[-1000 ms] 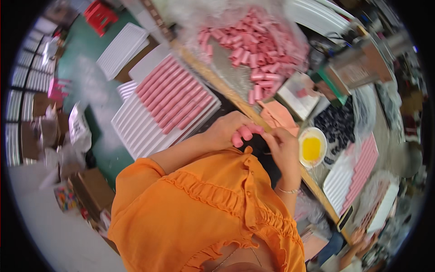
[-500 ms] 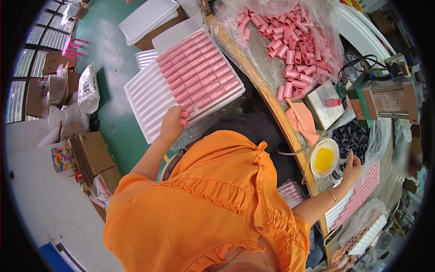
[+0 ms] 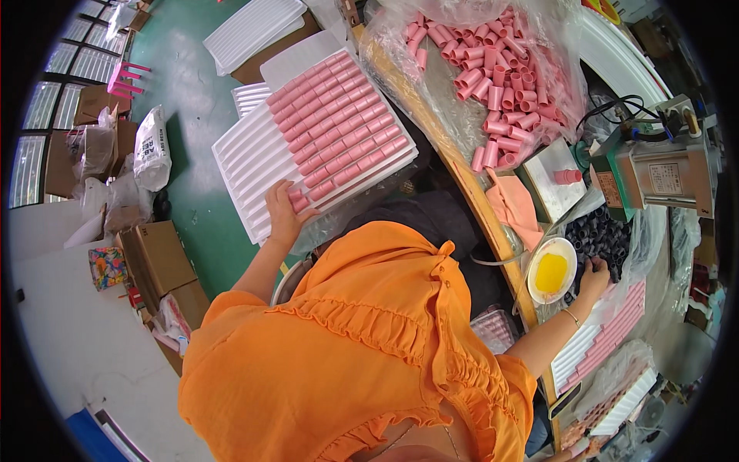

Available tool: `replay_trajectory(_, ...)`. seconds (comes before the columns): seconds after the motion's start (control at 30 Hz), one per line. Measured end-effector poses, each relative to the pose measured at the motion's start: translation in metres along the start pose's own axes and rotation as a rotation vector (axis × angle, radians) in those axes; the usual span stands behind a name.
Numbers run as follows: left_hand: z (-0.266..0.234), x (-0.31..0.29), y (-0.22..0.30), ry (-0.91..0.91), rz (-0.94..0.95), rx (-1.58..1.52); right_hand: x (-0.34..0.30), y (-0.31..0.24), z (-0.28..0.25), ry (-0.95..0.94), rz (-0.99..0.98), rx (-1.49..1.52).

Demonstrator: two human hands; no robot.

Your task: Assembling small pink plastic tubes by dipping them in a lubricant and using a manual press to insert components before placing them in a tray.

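Note:
My left hand [image 3: 283,215] is at the lower edge of the white ribbed tray [image 3: 245,165]. Its thumb and fingers pinch a pink tube [image 3: 298,201] at the open end of a partly filled row. Several rows of pink tubes [image 3: 331,115] fill the tray's right part, while the grooves to the left are bare. Over on the bench, my right hand [image 3: 594,282] is at the near edge of a heap of small black rings [image 3: 604,235]. Its fingers are bent together among them, and what they grip is hidden.
A white bowl of yellow liquid [image 3: 551,271] stands left of my right hand. Behind it are a peach cloth [image 3: 512,208] and a machine [image 3: 654,169]. Loose pink tubes [image 3: 500,77] are heaped on plastic at the back. Another tray of pink tubes [image 3: 604,339] lies nearer me.
My left hand has shifted slightly left and down, bringing its tube against the tray row. My right hand has moved a little left and its fingers have bent into the black rings.

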State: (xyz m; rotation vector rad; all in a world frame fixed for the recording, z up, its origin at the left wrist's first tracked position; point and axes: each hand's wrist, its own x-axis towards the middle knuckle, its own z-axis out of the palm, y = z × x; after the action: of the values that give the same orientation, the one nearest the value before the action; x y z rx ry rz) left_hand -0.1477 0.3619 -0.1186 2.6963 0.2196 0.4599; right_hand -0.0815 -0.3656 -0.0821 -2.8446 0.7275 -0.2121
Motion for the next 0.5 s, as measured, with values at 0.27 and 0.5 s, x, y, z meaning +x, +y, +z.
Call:
replay_trajectory(0.27,0.025,-0.006,0.024,0.035,-0.304,-0.433,-0.011,-0.025,-0.022,0.273,0.021,0.264)
replay_trajectory(0.5,0.011,0.023,0.028,0.185,-0.170,-0.244,-0.029,-0.030,-0.046,0.198,0.124,0.566)
